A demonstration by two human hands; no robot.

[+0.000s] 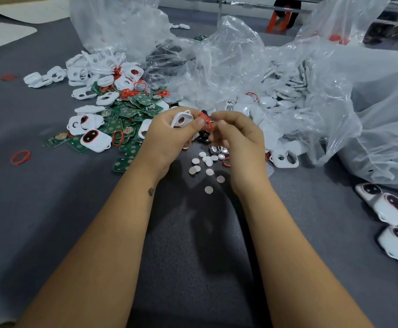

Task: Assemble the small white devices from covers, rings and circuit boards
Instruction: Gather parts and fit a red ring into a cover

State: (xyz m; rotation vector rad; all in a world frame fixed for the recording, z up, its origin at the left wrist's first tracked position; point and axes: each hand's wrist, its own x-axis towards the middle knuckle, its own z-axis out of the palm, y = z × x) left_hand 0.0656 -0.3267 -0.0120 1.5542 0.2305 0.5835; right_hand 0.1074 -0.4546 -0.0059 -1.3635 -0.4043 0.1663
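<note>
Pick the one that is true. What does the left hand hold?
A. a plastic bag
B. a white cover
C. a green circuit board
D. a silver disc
B: the left hand grips a white cover with a round hole, while the right hand pinches a red ring beside it.

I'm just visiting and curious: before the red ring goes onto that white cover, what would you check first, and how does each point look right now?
1. White cover held firmly in the left hand: ok, thumb and fingers curl round it.
2. Red ring in the right hand: ok, pinched at the fingertips.
3. Ring free of twists: cannot tell, it looks bent and is partly hidden.
4. Cover's open side facing the ring: cannot tell from this angle.
5. Circuit boards within reach for the next step: ok, a pile lies left of the hands.
6. Small round discs out of the way: ok, they lie on the grey table below the hands.
</note>
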